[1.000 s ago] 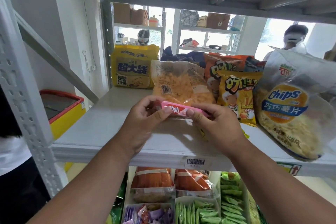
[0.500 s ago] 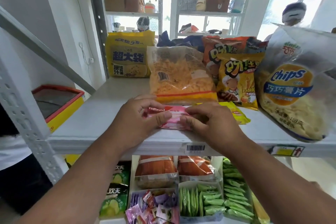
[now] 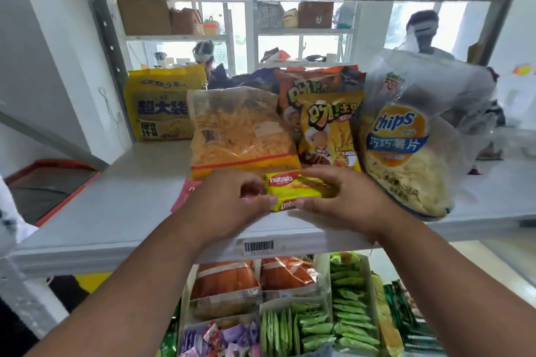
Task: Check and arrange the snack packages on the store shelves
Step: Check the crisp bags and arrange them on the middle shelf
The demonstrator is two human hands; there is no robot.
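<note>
A small yellow Nabati wafer pack (image 3: pixel 293 191) sits at the front of the grey shelf (image 3: pixel 116 206), held from both sides. My left hand (image 3: pixel 229 203) grips its left end and my right hand (image 3: pixel 339 200) grips its right end. A pink wafer pack (image 3: pixel 188 194) lies flat on the shelf, mostly hidden under my left hand. Right behind stands a clear bag of orange snack sticks (image 3: pixel 240 130), with a yellow fries bag (image 3: pixel 327 130) and a large clear Chips bag (image 3: pixel 406 142) to its right.
A big yellow bag (image 3: pixel 162 104) stands at the shelf's back left. The shelf below holds orange packs (image 3: pixel 226 281), green packs (image 3: pixel 345 307) and purple sweets (image 3: pixel 220 339). A red-rimmed bin (image 3: pixel 52 182) lies to the left. A person (image 3: pixel 420 32) stands beyond the shelf.
The pink wafer pack has been laid flat on the shelf to the left. Both hands now hold a yellow wafer pack instead, slightly further right.
</note>
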